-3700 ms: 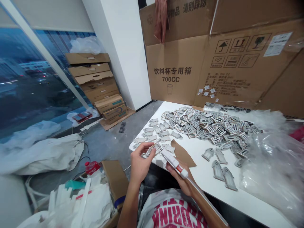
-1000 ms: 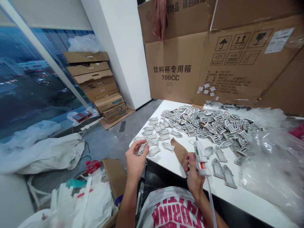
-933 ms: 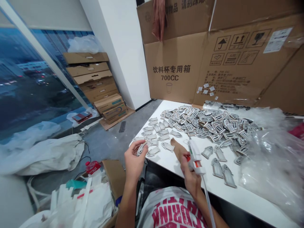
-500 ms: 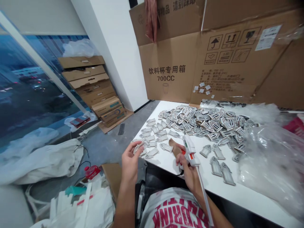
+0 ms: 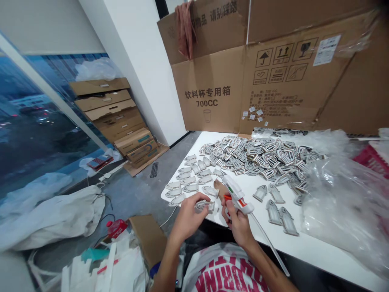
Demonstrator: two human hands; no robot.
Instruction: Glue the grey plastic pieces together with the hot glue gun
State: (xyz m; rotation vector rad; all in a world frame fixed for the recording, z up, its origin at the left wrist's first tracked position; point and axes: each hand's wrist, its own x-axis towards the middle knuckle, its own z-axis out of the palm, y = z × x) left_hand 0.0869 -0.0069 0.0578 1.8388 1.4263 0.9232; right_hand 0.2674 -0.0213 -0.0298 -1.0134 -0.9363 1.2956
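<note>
My left hand [image 5: 191,217] pinches a small grey arched window-shaped piece [image 5: 209,206] at the front edge of the white table [image 5: 243,239]. Wrapped round the handle of a white and orange hot glue gun [image 5: 234,190] is my right hand [image 5: 238,225]. The gun's nozzle points up and to the left, and a long white stick or cord trails from its back end. Under the nozzle lies a brown scrap [image 5: 219,186], partly hidden by the gun. Loose rows of similar grey pieces [image 5: 191,188] lie left of the gun, and several more [image 5: 274,211] lie to its right.
A big heap of grey and white pieces [image 5: 258,154] covers the table's back. Clear plastic bags [image 5: 343,207] take up the right side. A large cardboard box [image 5: 209,73] stands behind. Cartons [image 5: 121,121] and a box of scraps [image 5: 106,259] are on the left.
My left hand has moved right, from the rows of pieces towards the gun, carrying one piece. The glue gun has tilted so its nozzle leans further left. The camera view has shifted slightly.
</note>
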